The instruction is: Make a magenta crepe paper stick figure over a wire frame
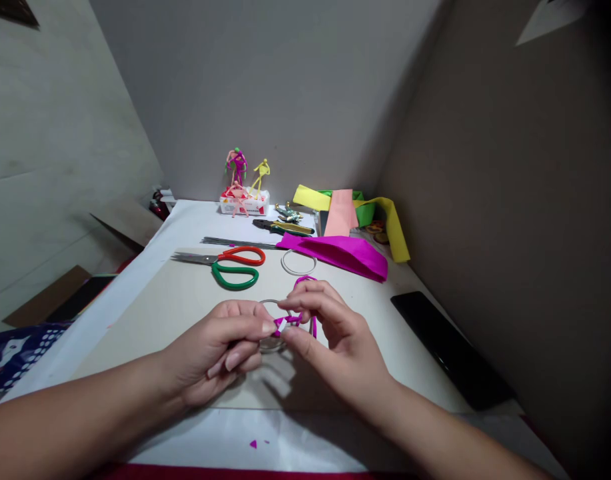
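Well, both hands work close together near the middle of the frame, over a pale board [135, 333]. The left hand [210, 350] is narrowed to a pinch, its fingertips closed on a thin wire ring [270, 301] where a strip of magenta crepe paper [290, 321] wraps around it. The right hand [338, 340] pinches the same spot from the other side, thumb and forefinger together, and the strip loops up past them. Just above, lie scissors [238, 267] with red and green handles, a second wire ring [299, 255] and a folded piece of magenta paper [340, 257]. Farther up sit pliers [284, 227], a bundle of wires [235, 243] and yellow, pink and green paper strips [350, 210] at upper right. Small wire figures [238, 167] stand on a white box [244, 203]. A black phone [450, 347] lies at right, and a magenta scrap [253, 443] sits near the bottom edge.
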`<action>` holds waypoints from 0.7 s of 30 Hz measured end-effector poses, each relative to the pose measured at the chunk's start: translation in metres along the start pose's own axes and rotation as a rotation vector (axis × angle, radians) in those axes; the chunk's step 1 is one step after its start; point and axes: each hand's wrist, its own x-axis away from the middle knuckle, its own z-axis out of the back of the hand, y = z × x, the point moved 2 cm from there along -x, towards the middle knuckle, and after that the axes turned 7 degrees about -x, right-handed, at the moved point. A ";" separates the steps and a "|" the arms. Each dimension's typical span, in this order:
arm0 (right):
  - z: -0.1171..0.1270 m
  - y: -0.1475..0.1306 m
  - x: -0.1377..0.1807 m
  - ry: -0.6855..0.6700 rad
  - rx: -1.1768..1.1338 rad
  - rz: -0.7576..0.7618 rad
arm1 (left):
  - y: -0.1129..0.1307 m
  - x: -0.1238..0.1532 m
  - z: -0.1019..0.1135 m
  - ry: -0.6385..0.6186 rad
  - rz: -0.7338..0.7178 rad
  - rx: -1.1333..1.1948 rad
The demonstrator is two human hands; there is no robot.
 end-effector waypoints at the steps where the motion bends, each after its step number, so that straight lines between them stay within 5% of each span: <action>1: 0.000 -0.001 0.000 0.003 0.013 0.031 | 0.000 0.000 0.000 -0.001 0.005 0.000; 10: 0.005 -0.008 0.008 -0.040 0.067 0.227 | 0.004 0.001 0.003 0.002 -0.041 0.014; 15: 0.006 0.007 0.005 0.160 -0.024 -0.110 | 0.005 0.002 0.003 -0.010 -0.043 -0.005; 18: -0.001 0.013 0.005 0.100 -0.235 -0.300 | 0.005 0.003 0.002 -0.028 -0.039 0.007; 21: -0.007 0.012 0.005 0.006 -0.360 -0.314 | 0.003 0.003 0.001 -0.044 -0.034 0.040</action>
